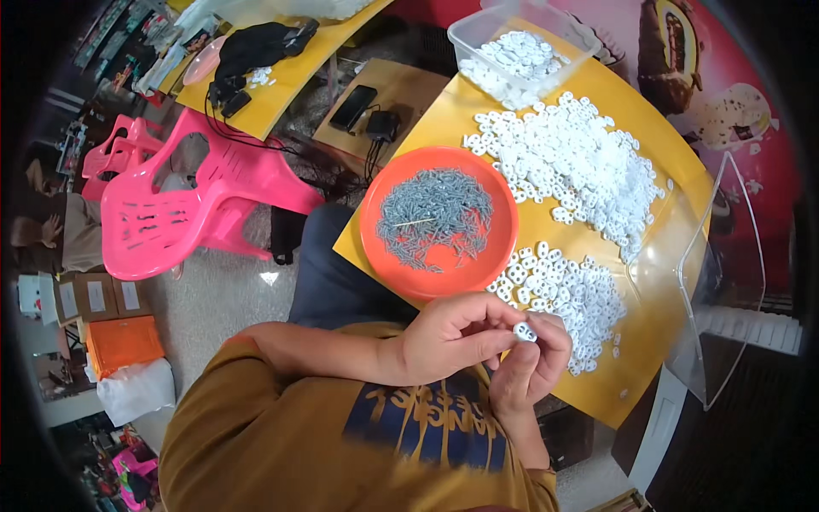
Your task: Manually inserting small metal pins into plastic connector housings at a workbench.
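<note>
A small white plastic piece with holes [525,331] is pinched between my two hands, above the near edge of the yellow table. My left hand [444,338] reaches it from the left, its thumb and fingertips closed at the piece. Around its right side, my right hand [537,363] is closed with thumb and bent index finger against it. Whether a screw sits in the piece is hidden by the fingers. Just beyond my left hand is an orange-red round dish [375,230] of small grey screws [435,209]. Similar white pieces [572,303] lie loose beyond my right hand.
A bigger heap of white pieces [572,162] covers the table's far part, with a clear plastic tub [589,43] of more behind. A transparent lid [725,273] leans at the right edge. Pink plastic chairs [162,222] and a second yellow table [341,34] stand left.
</note>
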Available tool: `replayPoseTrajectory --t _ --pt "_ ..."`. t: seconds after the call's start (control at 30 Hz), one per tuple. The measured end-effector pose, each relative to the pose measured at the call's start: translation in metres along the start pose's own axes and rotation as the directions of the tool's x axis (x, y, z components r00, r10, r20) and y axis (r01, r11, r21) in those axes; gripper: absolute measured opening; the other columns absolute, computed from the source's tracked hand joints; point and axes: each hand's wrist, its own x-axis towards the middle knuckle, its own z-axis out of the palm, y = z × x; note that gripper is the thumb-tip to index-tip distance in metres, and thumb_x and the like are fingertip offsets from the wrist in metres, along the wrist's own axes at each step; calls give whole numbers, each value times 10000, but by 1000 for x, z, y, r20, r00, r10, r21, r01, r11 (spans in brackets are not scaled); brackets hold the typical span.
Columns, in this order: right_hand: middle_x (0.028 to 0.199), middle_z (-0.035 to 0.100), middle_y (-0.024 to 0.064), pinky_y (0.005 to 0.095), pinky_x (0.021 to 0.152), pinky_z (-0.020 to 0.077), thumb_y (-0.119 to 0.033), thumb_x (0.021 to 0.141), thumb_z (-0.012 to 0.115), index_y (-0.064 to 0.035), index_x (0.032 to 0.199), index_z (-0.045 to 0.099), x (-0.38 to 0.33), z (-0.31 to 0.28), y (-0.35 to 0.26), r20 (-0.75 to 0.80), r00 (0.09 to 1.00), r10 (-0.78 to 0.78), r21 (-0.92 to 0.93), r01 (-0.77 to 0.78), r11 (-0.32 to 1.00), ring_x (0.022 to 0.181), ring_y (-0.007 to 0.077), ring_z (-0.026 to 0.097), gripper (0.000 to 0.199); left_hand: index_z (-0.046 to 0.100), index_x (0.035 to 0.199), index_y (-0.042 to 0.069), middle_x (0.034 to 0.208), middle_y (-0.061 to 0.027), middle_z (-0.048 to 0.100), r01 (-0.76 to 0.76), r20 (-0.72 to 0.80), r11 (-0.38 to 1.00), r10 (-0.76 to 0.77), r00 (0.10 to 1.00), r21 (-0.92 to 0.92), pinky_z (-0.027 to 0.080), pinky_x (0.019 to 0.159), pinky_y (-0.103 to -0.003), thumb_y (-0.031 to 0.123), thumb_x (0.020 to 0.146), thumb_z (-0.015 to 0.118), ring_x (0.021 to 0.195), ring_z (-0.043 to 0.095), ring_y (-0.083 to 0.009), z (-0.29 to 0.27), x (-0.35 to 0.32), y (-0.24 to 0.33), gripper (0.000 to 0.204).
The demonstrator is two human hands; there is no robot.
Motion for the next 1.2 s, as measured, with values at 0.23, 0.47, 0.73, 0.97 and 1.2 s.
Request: replayPoseTrajectory --t 0.23,0.47,0.73,0.97,1.2 --pt "837 460 76 257 709 344 -240 888 429 -15 956 439 1 3 8 -36 997 -64 -69 61 996 772 133 414 236 476 1045 25 886 -34 542 85 -16 996 -86 996 -31 455 614 -182 98 872 476 693 536 -59 -2 1 -1 188" --pt "817 473 77 243 642 366 -126 863 452 -4 971 462 1 -1 10 3 1000 -14 -81 14 997 704 120 428 163 456 1004 11 807 -43 530 148 -31 984 -152 988 -96 450 609 -200 105 882 432 683 534 -79 -3 6 10 156" --pt "848 434 14 193 674 344 -123 873 439 3 1165 401 5 -16 -2 48 998 33 -109 -28 994 735 69 394 320 522 872 51 662 -19 532 28 -152 992 -10 988 120 377 505 -197 164 827 531 559 496 -72 -26 72 50 122" --pt "890 446 21 205 712 353 -77 857 463 8 1141 427 -26 -65 4 -190 982 8 -289 -63 955 783 82 409 298 483 821 60 794 -55 503 -58 -292 990 94 952 131 446 568 -236 169 808 521 633 553 -150 -76 179 122 116" --pt "972 463 72 260 792 372 -83 870 434 29 1112 441 -45 -119 2 -534 842 -76 -426 -190 885 861 138 451 267 476 1088 -36 893 -82 569 197 26 894 -226 974 403 457 609 -239 97 820 519 679 571 -128 -42 71 113 302"
